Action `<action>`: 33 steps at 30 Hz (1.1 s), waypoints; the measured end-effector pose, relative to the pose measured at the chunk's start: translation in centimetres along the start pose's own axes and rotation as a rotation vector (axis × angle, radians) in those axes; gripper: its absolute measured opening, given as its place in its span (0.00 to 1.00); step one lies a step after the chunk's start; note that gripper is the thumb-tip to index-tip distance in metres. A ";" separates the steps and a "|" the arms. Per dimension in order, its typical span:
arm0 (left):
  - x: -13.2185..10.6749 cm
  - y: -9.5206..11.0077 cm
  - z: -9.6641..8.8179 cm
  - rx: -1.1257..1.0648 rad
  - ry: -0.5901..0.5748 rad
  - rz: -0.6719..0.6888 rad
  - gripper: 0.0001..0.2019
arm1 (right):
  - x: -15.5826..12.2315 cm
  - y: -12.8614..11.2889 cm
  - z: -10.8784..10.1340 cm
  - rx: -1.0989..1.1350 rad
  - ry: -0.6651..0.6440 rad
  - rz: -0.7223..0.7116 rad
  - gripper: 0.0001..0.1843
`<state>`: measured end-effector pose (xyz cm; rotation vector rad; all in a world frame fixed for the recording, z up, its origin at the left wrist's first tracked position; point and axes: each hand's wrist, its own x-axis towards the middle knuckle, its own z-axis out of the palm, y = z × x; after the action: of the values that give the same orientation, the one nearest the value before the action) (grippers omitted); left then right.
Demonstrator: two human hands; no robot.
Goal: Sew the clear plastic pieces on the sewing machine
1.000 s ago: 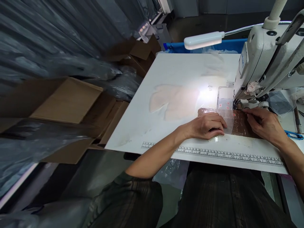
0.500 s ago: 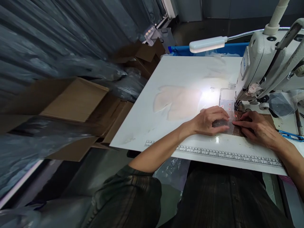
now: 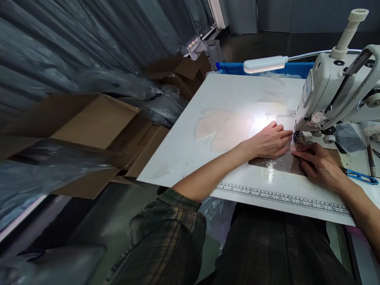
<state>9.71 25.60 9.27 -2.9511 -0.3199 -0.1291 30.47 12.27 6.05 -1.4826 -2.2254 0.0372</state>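
Observation:
A clear plastic sheet [image 3: 284,163] with a small red-and-white print lies under the needle area of a white sewing machine [image 3: 319,85]. My left hand [image 3: 274,140] rests flat on this sheet, fingers stretched toward the presser foot [image 3: 296,136]. To the right of the sheet's edge, my right hand [image 3: 319,161] has its fingers bent and index finger and thumb at the edge of the plastic. Beneath both hands is a brown flat piece [image 3: 261,162], partly covered by the plastic and the hands.
Blue thread snips [image 3: 361,176] lie right of my right hand. A lamp [image 3: 265,64] lights the white table [image 3: 178,158], whose front edge bears a printed ruler [image 3: 267,194]. Open cardboard boxes [image 3: 97,122] and plastic wrapping stand on the left.
My left hand has moved up toward the presser foot and flattened, uncovering more of the brown piece at its left. My right hand stays nearly in place. The camera view has shifted slightly.

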 end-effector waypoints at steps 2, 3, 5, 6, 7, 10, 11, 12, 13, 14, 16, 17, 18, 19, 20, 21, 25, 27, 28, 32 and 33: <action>0.0 -0.1 0.0 -0.002 0.013 -0.006 0.23 | 0.0 0.0 0.0 -0.001 -0.012 0.005 0.19; 0.0 -0.1 0.0 -0.002 0.012 -0.006 0.23 | 0.1 0.0 -0.1 -0.004 -0.014 0.002 0.19; -0.1 -0.1 0.0 -0.006 0.003 -0.010 0.24 | 0.1 0.0 -0.1 -0.007 -0.010 -0.006 0.19; -0.2 -0.1 0.1 -0.014 0.000 -0.012 0.25 | 0.1 0.0 -0.1 -0.006 -0.008 -0.006 0.20; -0.2 -0.1 0.1 -0.029 0.001 -0.017 0.25 | 0.2 -0.1 -0.1 -0.001 -0.006 -0.005 0.20; -0.3 0.0 0.4 -0.091 0.024 -0.036 0.25 | 0.2 -0.1 -0.1 0.010 -0.001 0.010 0.20; -0.3 0.0 0.5 -0.110 0.036 -0.042 0.25 | 0.2 -0.1 -0.1 0.012 -0.001 0.013 0.19; -0.4 0.0 0.7 -0.128 0.047 -0.050 0.25 | 0.2 -0.1 -0.1 0.015 -0.002 0.013 0.19; -0.4 0.1 0.8 -0.143 0.056 -0.056 0.25 | 0.3 -0.2 -0.2 0.018 -0.007 0.013 0.19; -0.4 0.1 0.9 -0.159 0.064 -0.062 0.25 | 0.3 -0.2 -0.3 0.019 -0.014 0.012 0.19; -0.4 0.1 1.2 -0.194 0.069 -0.071 0.25 | 0.3 -0.2 -0.4 0.020 -0.018 0.006 0.19; -0.4 0.1 1.2 -0.211 0.067 -0.073 0.25 | 0.3 -0.3 -0.5 0.020 -0.015 0.005 0.19; -0.4 0.1 1.3 -0.227 0.063 -0.074 0.25 | 0.3 -0.3 -0.5 0.021 -0.011 0.005 0.19; -0.4 0.1 1.4 -0.240 0.059 -0.073 0.25 | 0.3 -0.3 -0.5 0.024 -0.009 0.008 0.19; -0.5 0.1 1.4 -0.251 0.058 -0.072 0.25 | 0.3 -0.3 -0.5 0.027 -0.011 0.011 0.20; -0.5 0.1 1.5 -0.258 0.059 -0.071 0.25 | 0.3 -0.3 -0.5 0.030 -0.014 0.014 0.20; -0.5 0.1 1.7 -0.262 0.080 -0.067 0.25 | 0.3 -0.2 -0.5 0.033 -0.021 0.014 0.20; -0.5 0.2 1.8 -0.256 0.091 -0.068 0.25 | 0.3 -0.2 -0.6 0.031 -0.019 0.017 0.20; -0.5 0.2 1.9 -0.252 0.095 -0.071 0.25 | 0.4 -0.2 -0.6 0.029 -0.019 0.017 0.20; -0.6 0.3 1.9 -0.232 0.097 -0.075 0.25 | 0.3 -0.2 -0.5 0.018 -0.004 -0.006 0.20; -0.6 0.3 1.8 -0.228 0.093 -0.074 0.25 | 0.3 -0.1 -0.5 0.014 0.000 -0.008 0.20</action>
<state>9.37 25.49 7.35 -3.1448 -0.4277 -0.3324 30.47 12.34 6.63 -1.4658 -2.2268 0.0495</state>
